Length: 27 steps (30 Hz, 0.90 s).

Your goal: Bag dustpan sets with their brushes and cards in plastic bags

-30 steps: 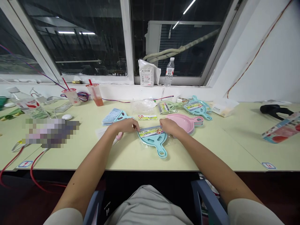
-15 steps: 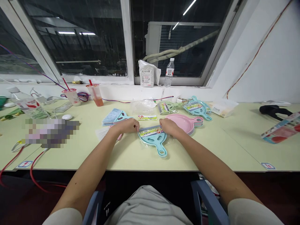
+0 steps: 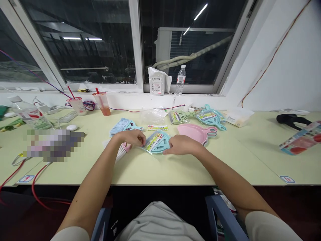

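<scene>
The wrapped blue dustpan set (image 3: 158, 143) lies between both hands, mid-table; the left hand (image 3: 135, 138), fingers curled, pinches its wrapping's left edge; the right hand (image 3: 182, 145) grasps its right, handle end; pink dustpans (image 3: 192, 133) lie just beyond, far side.

Wrapped blue dustpan (image 3: 159, 142): smooth plastic under clear, glossy, creased film.
Pink dustpans (image 3: 192, 133): smooth plastic, soft sheen.
Blue brush (image 3: 124, 126): smooth plastic handle, fibrous bristles.
Clear bag (image 3: 152, 116): thin, crinkled, shiny plastic.
Surface (image 3: 220, 160): smooth, low sheen.
Upright bottle (image 3: 180, 81): clear, glossy plastic.
Shirt (image 3: 157, 222): matt, wrinkled cloth.
</scene>
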Each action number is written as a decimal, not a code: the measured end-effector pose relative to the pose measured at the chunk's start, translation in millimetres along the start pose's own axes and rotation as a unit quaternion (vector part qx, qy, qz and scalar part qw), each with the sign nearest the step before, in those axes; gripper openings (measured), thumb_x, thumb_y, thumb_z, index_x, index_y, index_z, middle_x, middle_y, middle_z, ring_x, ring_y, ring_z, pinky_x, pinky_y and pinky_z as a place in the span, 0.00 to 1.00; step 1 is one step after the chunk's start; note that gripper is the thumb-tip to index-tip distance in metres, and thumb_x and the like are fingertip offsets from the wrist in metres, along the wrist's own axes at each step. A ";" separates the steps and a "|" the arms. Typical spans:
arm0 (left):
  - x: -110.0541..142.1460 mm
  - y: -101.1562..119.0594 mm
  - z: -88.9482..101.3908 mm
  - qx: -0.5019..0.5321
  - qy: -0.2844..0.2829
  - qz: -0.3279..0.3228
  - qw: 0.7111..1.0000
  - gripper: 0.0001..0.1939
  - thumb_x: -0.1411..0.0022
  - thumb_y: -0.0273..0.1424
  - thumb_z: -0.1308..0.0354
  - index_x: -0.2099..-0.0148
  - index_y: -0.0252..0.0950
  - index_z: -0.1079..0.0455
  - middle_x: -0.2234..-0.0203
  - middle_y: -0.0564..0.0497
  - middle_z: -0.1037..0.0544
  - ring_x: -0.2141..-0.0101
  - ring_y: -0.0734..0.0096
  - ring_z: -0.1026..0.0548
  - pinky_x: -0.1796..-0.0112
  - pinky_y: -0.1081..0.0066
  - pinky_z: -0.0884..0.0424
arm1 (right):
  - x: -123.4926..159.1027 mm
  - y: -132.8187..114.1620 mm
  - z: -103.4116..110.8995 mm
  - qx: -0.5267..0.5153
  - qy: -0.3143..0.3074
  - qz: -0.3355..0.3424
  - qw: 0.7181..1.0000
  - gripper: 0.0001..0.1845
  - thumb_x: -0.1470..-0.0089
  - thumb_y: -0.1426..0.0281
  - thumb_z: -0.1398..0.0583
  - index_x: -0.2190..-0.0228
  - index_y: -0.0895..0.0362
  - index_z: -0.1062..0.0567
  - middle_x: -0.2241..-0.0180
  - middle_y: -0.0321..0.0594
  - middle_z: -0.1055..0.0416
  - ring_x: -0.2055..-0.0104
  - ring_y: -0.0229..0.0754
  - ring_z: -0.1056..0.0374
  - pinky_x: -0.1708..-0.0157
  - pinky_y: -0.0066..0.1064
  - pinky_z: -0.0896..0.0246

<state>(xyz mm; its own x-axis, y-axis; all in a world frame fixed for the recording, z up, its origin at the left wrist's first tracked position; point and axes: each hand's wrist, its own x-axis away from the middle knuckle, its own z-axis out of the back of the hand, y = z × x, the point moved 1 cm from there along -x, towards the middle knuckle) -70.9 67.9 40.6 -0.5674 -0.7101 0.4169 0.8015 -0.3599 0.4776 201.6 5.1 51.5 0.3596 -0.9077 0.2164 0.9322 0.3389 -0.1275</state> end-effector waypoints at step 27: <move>-40.7 10.6 -23.3 -0.256 0.369 0.036 0.893 0.14 0.37 0.24 0.52 0.61 0.38 0.25 0.65 0.43 0.19 0.64 0.58 0.22 0.65 0.66 0.37 | -20.1 23.0 -18.4 0.068 0.076 0.024 0.994 0.07 0.45 0.72 0.39 0.62 0.58 0.23 0.56 0.53 0.23 0.58 0.53 0.26 0.66 0.34 0.38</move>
<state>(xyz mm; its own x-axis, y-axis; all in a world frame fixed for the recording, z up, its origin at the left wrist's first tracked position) -34.9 78.9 10.7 -0.3841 -0.8795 -0.2812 0.9191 -0.3932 -0.0256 215.0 26.6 26.4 0.4026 -0.9133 0.0624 0.9150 0.4034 0.0002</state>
